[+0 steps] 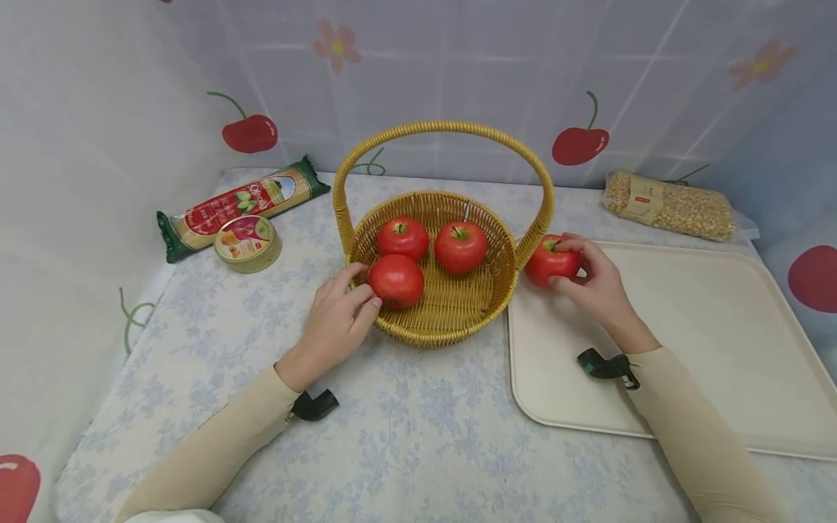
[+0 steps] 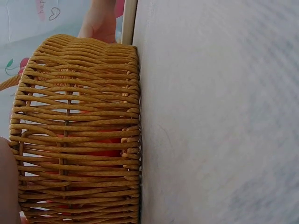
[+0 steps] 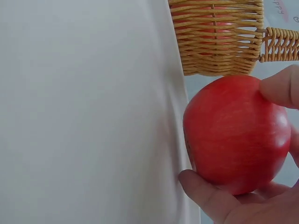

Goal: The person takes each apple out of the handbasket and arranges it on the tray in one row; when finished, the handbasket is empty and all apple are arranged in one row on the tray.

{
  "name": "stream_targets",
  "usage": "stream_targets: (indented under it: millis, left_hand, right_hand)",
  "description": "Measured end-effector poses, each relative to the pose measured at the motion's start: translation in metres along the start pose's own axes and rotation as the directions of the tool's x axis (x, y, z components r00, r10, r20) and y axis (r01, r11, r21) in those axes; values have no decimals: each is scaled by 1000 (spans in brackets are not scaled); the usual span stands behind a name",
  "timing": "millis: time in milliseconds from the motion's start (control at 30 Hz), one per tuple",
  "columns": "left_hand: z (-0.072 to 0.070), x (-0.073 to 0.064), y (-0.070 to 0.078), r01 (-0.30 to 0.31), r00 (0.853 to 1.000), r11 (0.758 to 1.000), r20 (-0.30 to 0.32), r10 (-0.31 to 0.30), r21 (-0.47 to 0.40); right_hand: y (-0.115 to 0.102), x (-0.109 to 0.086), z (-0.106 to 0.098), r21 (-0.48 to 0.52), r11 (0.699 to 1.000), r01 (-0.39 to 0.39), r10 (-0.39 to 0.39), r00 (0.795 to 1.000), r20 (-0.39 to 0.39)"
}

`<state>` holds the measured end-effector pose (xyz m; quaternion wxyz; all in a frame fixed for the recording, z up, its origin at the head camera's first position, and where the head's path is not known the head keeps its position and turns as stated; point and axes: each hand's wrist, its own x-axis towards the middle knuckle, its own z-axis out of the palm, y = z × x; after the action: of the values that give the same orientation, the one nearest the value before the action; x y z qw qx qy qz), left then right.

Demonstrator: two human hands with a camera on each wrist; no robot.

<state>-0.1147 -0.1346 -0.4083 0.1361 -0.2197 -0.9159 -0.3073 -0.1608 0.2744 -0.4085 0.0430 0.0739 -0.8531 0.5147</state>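
A golden wicker basket (image 1: 451, 330) with a tall arched handle holds red apples. Two of them, one apple (image 1: 402, 237) at the back left and another apple (image 1: 461, 248) at the back right, lie inside. At the front left rim, my left hand (image 1: 340, 312) holds a third apple (image 1: 396, 282) between thumb and fingers; the left wrist view hides most of this grip behind the basket's side. Right of the basket, my right hand (image 1: 598, 287) grips an apple (image 3: 236, 135) between thumb and fingers. That apple is at the left edge of the beige tray (image 1: 686, 349).
A packet of pasta (image 1: 242, 207) lies at the back left, with a round tin (image 1: 247, 243) in front of it. Behind the tray lies a clear bag of pale grains (image 1: 673, 207). Blue-patterned cloth (image 1: 418, 428) covers the table.
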Motion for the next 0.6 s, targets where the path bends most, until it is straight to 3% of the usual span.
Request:
stream_targets:
  millis: [333,600]
  left_hand:
    - [2,0,-2,-18,1000,1000,-23,18,-10]
    - [2,0,-1,-11,1000,1000,-15,11,-15]
  right_hand:
    - [8,1,3,-1,997,77,-77,996,50]
    - [9,3,2,10,999,41,-42,998,43]
